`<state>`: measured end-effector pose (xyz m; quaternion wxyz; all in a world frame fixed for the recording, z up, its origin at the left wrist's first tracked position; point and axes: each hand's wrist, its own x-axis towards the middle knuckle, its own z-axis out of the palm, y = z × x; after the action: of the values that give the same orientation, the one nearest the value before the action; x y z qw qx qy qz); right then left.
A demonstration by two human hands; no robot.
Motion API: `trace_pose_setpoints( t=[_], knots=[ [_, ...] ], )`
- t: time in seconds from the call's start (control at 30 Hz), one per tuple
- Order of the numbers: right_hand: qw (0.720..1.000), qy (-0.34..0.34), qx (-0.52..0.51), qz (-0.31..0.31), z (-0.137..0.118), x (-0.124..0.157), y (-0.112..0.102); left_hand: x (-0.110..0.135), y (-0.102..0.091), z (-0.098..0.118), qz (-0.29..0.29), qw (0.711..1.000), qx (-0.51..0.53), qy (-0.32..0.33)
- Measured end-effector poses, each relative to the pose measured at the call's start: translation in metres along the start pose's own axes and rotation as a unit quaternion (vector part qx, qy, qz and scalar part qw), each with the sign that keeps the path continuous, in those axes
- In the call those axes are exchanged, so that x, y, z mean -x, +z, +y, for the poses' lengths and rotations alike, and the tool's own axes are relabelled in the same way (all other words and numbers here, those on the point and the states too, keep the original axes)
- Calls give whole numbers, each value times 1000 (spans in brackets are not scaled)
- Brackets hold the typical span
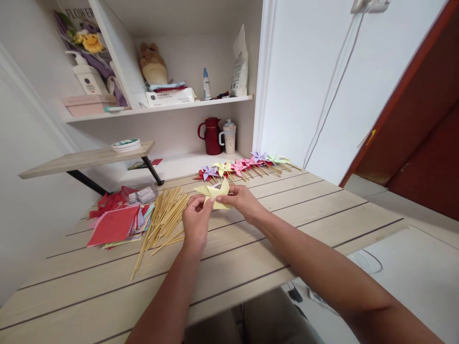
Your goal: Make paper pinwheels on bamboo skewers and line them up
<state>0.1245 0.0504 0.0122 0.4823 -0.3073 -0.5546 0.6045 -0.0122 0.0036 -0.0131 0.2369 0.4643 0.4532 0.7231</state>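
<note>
A pale yellow paper pinwheel point(223, 187) is held up just above the table, its blades folded in toward the middle. My left hand point(196, 220) pinches its lower left side between thumb and fingers. On the right side, my right hand point(242, 200) is closed on the same paper. No stick shows on this pinwheel. Left of my left hand lies a loose bundle of thin wooden sticks point(167, 215). Beside them is a stack of coloured paper squares point(114, 225), red on top. Beyond my hands, several pinwheels on sticks point(238, 167) lie in a row.
Behind the paper stack sits a clear plastic container point(143, 193) with small white pieces. A raised wooden shelf point(89, 157) on black legs stands at the left. At the back are a dark red jug point(213, 136) and a speckled cup point(229, 137). The wooden table point(272, 258) ends near my lap.
</note>
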Motion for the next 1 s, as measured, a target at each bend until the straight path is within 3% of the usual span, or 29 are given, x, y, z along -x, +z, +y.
trace_pose_setpoints(
  t=[0.23, 0.43, 0.63, 1.0],
  knots=[
    [999, -32, 42, 7, 2, -2, 0, 2, 2, 1, 6, 1000, -4, -16],
    [1000, 4, -4, 9, 0, -7, -9, -2, -5, 1, -30, 994, 43, -96],
    [999, 18, 22, -17, -1, -9, -19, -9, -15, 8, -54, 987, 56, -138],
    [998, -4, 47, -35, 3, -8, -15, -6, -12, 9, -94, 980, -3, -175]
  ],
)
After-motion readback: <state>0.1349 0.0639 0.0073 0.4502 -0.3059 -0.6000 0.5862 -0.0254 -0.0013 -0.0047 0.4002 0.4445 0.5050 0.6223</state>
